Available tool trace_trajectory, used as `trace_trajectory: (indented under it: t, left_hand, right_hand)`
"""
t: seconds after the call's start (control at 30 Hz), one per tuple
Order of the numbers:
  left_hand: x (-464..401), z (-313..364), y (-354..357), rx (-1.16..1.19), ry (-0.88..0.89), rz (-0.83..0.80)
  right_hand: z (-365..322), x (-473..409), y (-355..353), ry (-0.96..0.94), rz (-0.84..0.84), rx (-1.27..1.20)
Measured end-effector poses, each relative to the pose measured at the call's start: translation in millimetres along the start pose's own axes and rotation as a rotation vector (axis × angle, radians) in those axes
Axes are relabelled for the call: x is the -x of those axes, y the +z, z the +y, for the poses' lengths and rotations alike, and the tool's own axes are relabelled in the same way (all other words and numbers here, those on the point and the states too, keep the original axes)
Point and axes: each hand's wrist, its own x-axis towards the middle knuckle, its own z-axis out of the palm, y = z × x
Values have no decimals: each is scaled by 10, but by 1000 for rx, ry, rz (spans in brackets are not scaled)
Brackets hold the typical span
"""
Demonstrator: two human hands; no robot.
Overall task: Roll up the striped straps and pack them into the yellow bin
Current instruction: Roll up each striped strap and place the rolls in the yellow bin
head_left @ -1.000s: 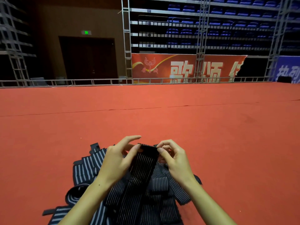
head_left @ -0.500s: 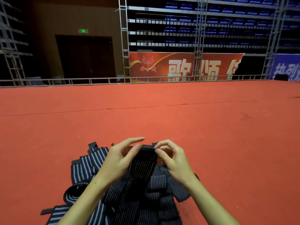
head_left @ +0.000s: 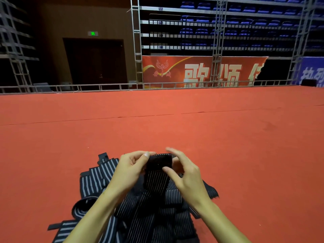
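Observation:
A black strap with thin white stripes (head_left: pixel 155 179) rises from the pile toward me, its top end folded over into a small dark roll (head_left: pixel 160 162). My left hand (head_left: pixel 130 170) pinches the left side of that roll, thumb on top. My right hand (head_left: pixel 184 174) is at the roll's right side: its thumb presses the front of the strap, and its fingers are spread and blurred above. A heap of loose striped straps (head_left: pixel 98 179) lies on the red carpet under my arms. The yellow bin is not in view.
Red carpet (head_left: pixel 228 146) stretches wide ahead and to both sides. A low metal rail (head_left: pixel 105 85) edges it at the back, with truss towers, a red banner and rows of blue seats behind. A dark doorway stands at the far left.
The strap's top end has been turned over into a thicker roll. My left fingers have curled onto it. My right fingers have lifted and spread, moving fast.

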Motion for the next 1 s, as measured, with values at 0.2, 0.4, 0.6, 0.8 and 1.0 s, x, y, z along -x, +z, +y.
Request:
trace_trajectory:
  t: [0.2,0.4,0.6,0.8,1.0]
  left_hand:
    - [44,31,17,-66,69,-23]
    - [45,63,69,68,-74,5]
    - [19,34,44,53,-172,12]
    - [62,59,45,139,-113,-1]
    - [84,87,51,134,-102,9]
  right_hand:
    - [-38,-42,30,-3,71,27]
    - [-79,-15,83,-94,237,106]
    - [-15,-45,84,-43,74,5]
    - [-114,-22,110,14,58,-21]
    - [-157,-40,64,68,44,-47]
